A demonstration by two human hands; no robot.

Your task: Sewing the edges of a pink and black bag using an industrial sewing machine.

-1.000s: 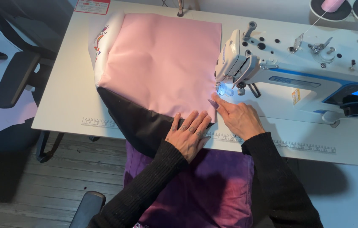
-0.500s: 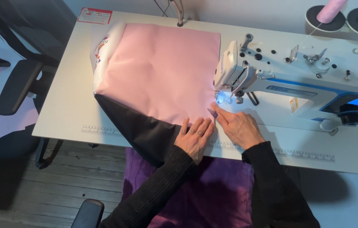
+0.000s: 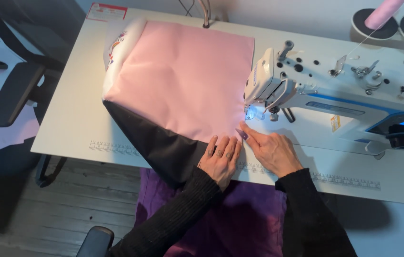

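A large sheet of pink fabric [image 3: 183,85] lies smooth and flat across the white sewing table [image 3: 68,123], its underside showing black [image 3: 159,147] where the near corner folds over the table edge at 6 o'clock. The left hand [image 3: 220,159] rests palm down on the pink fabric's near edge, fingers flat and slightly spread, gripping nothing. Just beside it at 3 o'clock, the right hand [image 3: 271,152] lies on the table, its fingers extended together toward the lit needle area of the white sewing machine [image 3: 335,102] at 12 o'clock, fingertips touching the fabric's edge.
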